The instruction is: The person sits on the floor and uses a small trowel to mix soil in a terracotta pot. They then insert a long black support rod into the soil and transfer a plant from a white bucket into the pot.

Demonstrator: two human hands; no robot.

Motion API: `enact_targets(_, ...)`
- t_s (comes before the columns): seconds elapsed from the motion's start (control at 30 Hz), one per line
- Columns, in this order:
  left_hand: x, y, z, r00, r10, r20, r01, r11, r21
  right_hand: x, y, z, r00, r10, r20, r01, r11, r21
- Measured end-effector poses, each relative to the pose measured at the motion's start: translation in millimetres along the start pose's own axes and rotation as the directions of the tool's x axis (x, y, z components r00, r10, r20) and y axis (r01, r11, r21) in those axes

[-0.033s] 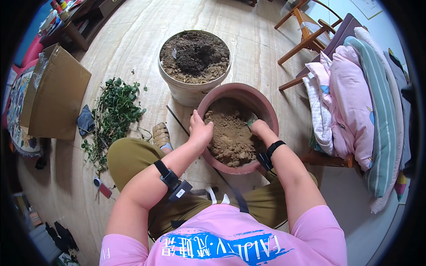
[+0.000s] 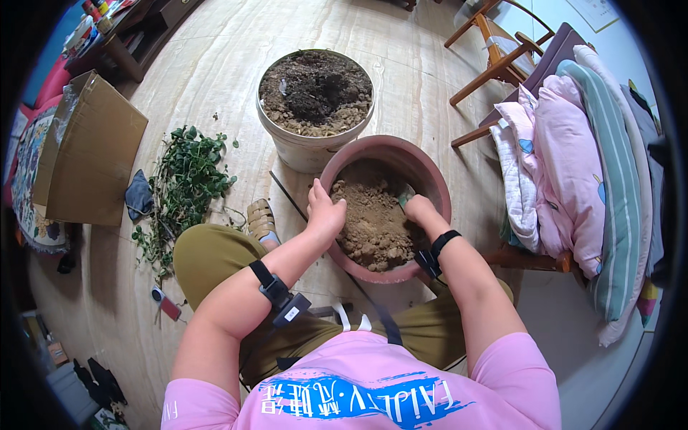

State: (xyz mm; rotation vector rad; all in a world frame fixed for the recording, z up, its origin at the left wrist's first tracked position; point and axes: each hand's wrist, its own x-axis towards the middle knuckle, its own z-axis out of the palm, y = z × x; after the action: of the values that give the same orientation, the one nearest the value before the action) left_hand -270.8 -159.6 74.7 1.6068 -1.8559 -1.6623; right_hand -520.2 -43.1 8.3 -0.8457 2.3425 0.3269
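A reddish-brown plastic pot [image 2: 438, 172] stands on the floor in front of me, between my legs. Loose, crumbly brown soil [image 2: 373, 218] fills much of it. At the pot's left side my left hand [image 2: 326, 210] grips the rim, with the thumb toward the inside and the fingers along the outer wall. Down inside the pot, near the right wall, my right hand [image 2: 420, 208] is closed on a small greenish tool [image 2: 406, 195], apparently a trowel. Its working end is partly hidden in the soil.
Just beyond the pot stands a white bucket [image 2: 304, 153] of soil with a dark hollow. Cut leafy vines [image 2: 190, 172] lie to the left, near a cardboard box [image 2: 97, 150]. On the right, a wooden chair [image 2: 494, 54] stands near folded bedding [image 2: 566, 172].
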Motion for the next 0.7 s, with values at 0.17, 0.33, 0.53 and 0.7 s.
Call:
enact_targets(0.17,-3.3,9.3,1.2,1.0,-0.002,0.027,0.0,0.998,0.063,-2.2,1.3,22.4,0.977,-0.211,-0.015,0.208,0.97,-0.128)
enact_targets(0.33,-2.4,10.6,5.2,1.0,-0.011,-0.003,0.011,0.998,0.061,-40.9,-12.3,5.1,0.954,-0.279,-0.109,0.277,0.96,-0.03)
enact_targets(0.53,1.8,22.9,1.0,0.99,-0.138,0.037,0.136,0.99,0.037,-93.3,-27.9,-8.3,0.926,-0.299,-0.23,0.291,0.954,-0.066)
enact_targets(0.7,3.7,58.3,-7.0,0.988,-0.147,0.039,0.149,0.987,-0.054,-116.3,-20.5,-5.8,0.88,-0.382,-0.284,0.344,0.923,-0.173)
